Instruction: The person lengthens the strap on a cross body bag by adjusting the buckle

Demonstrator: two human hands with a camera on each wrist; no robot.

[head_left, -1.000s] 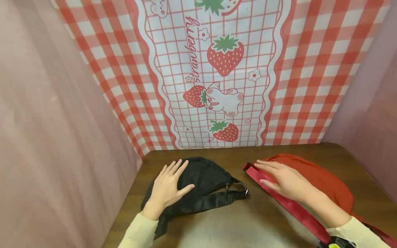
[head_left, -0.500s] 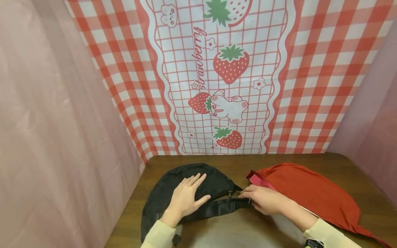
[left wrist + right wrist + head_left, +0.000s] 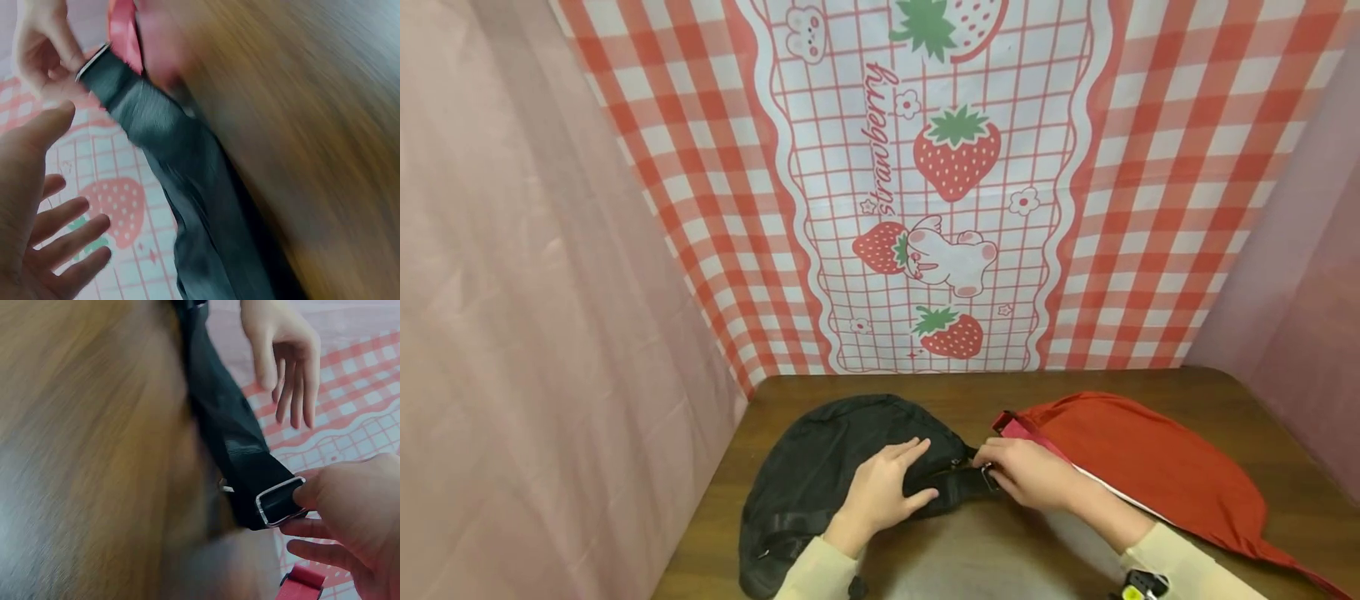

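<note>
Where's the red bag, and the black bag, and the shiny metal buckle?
red bag (image 3: 1161, 475): head view, middle of its cloth body
black bag (image 3: 827, 462): head view, middle of its main body
metal buckle (image 3: 260, 510): right wrist view, one side of its frame

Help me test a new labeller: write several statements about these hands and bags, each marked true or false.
1. The right hand holds the metal buckle on the black strap, while the left hand holds nothing. True.
2. In the head view, the red bag lies on the table, right of the black bag. True.
3. The red bag is stacked on the black bag. False: they lie side by side.
4. A plain blue sheet hangs behind the table. False: a cloth with red-and-white checks and strawberries does.
5. The black bag is nearer the left hand than the red bag is. True.
</note>
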